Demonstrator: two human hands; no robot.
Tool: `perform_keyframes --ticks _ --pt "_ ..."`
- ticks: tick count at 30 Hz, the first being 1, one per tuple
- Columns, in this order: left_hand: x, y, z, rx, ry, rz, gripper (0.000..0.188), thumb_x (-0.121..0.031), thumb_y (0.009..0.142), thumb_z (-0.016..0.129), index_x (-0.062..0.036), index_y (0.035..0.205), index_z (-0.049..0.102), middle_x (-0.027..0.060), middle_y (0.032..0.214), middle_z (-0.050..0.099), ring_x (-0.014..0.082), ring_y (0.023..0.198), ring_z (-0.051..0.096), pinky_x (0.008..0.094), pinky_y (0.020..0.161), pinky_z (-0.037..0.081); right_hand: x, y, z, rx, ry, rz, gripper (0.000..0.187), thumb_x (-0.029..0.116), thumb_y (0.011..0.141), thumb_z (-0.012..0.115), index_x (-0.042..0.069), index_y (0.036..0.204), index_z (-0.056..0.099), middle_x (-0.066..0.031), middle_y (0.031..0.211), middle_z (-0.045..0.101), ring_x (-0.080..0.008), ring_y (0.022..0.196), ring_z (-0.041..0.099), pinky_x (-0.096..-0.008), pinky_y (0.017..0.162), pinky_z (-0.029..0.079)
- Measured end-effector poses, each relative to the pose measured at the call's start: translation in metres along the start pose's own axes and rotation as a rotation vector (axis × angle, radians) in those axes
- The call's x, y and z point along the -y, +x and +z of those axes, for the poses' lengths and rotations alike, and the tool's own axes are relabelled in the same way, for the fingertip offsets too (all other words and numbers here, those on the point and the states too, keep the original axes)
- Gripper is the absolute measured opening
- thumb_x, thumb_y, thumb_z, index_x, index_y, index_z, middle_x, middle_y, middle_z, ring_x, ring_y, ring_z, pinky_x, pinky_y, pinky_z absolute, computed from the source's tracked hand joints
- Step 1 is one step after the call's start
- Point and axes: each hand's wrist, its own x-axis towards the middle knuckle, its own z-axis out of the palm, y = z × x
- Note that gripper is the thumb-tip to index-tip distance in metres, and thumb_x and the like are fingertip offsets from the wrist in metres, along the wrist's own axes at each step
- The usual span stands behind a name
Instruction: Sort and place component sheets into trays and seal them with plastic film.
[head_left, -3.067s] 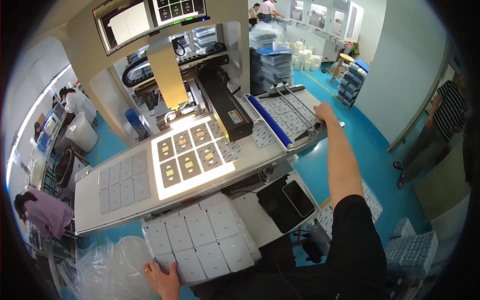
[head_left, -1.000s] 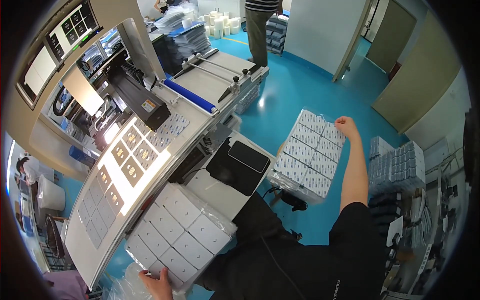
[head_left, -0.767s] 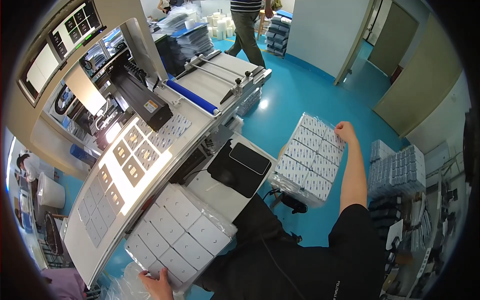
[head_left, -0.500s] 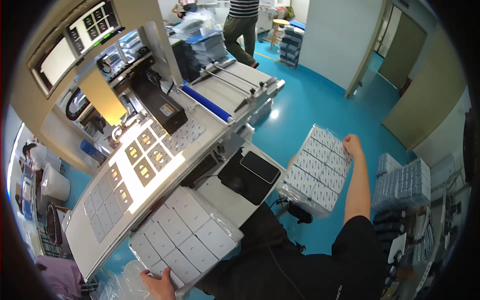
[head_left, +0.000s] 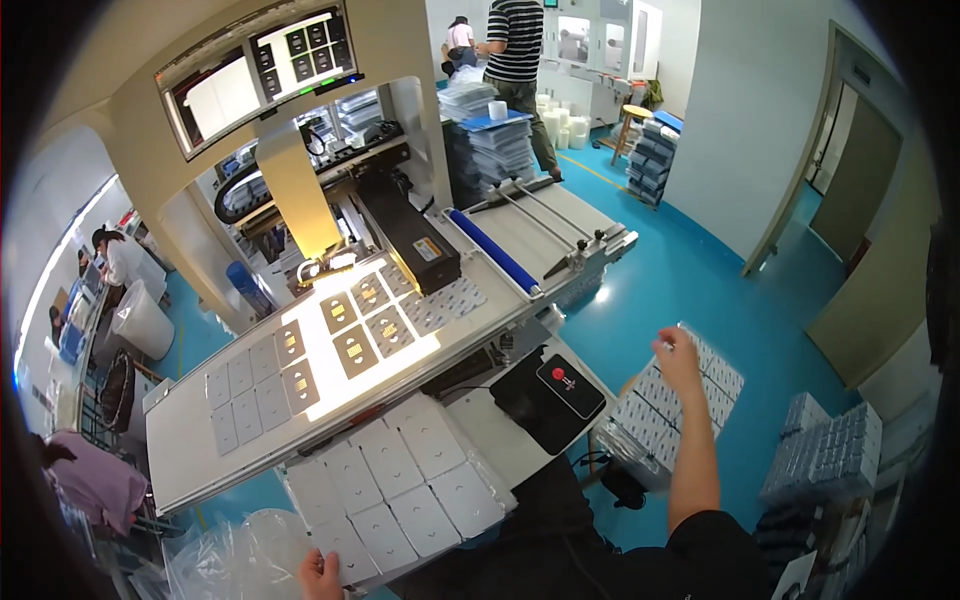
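Note:
My left hand (head_left: pixel 322 576) grips the near left corner of a stack of white panel sheets (head_left: pixel 395 490), marked off in rectangles with small dark chevrons. Clear film shows along the stack's right edge. Over to the right, my right hand (head_left: pixel 678 358) is closed in a pinch above a stack of patterned sheets (head_left: pixel 715 375) with small printed marks; what lies between its fingertips is too small to make out. My right forearm covers part of that stack. On the machine bed, dark panels (head_left: pixel 353 350) lie under bright light beside grey panels (head_left: pixel 240 405).
A phone (head_left: pixel 571 386) with a lit screen rests on a black mat (head_left: pixel 525 408). Crumpled clear plastic (head_left: pixel 235 560) is beside my left hand. The machine's blue roller (head_left: pixel 495 252) lies ahead. Wrapped stacks (head_left: pixel 830 450) stand at right. Other people (head_left: pixel 515 50) are farther off.
My view has tilted up and turned left. My right hand has moved from the patterned stack's far right edge to its far left part. The phone screen has lit up.

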Motion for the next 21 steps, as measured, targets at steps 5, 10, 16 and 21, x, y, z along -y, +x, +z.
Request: perform_keyframes --ticks 5,10,16,21 --pt "0.021 -0.016 -0.009 0.307 -0.300 -0.158 0.040 -0.032 0.108 0.070 0.0071 0.115 0.071 0.0119 0.091 0.077 0.0178 0.069 0.069 0.0336 0.061 0.054 0.111 -0.060 0.063 0.207 0.328 -0.079 0.020 0.015 0.099 0.076 0.001 0.113 0.075 -0.0139 0.100 0.077 -0.0255 0.087 0.074 -0.0364 0.078 0.058" --pt "0.039 -0.020 -0.004 0.374 -0.206 -0.143 0.036 -0.031 0.107 0.071 0.0047 0.116 0.072 0.0096 0.086 0.078 0.0171 0.070 0.071 0.0340 0.061 0.055 0.182 -0.124 0.111 0.545 0.473 -0.253 0.014 0.012 0.100 0.076 0.000 0.107 0.076 -0.0123 0.090 0.077 -0.0183 0.079 0.073 -0.0325 0.073 0.058" --pt "-0.003 -0.018 -0.009 0.399 -0.029 0.010 0.034 -0.031 0.104 0.073 0.0032 0.108 0.075 0.0117 0.084 0.079 0.0194 0.075 0.074 0.0349 0.066 0.057 0.197 -0.163 0.139 0.730 0.506 -0.316 0.017 0.014 0.100 0.076 -0.001 0.107 0.076 -0.0139 0.090 0.076 -0.0201 0.077 0.072 -0.0330 0.073 0.057" --pt "-0.008 -0.010 -0.008 0.489 0.008 0.096 0.036 -0.034 0.101 0.076 0.0018 0.099 0.077 0.0101 0.082 0.079 0.0212 0.074 0.075 0.0386 0.068 0.058 0.203 -0.166 0.135 0.763 0.494 -0.334 0.018 0.014 0.100 0.075 -0.002 0.108 0.076 -0.0140 0.089 0.077 -0.0202 0.077 0.072 -0.0334 0.073 0.057"
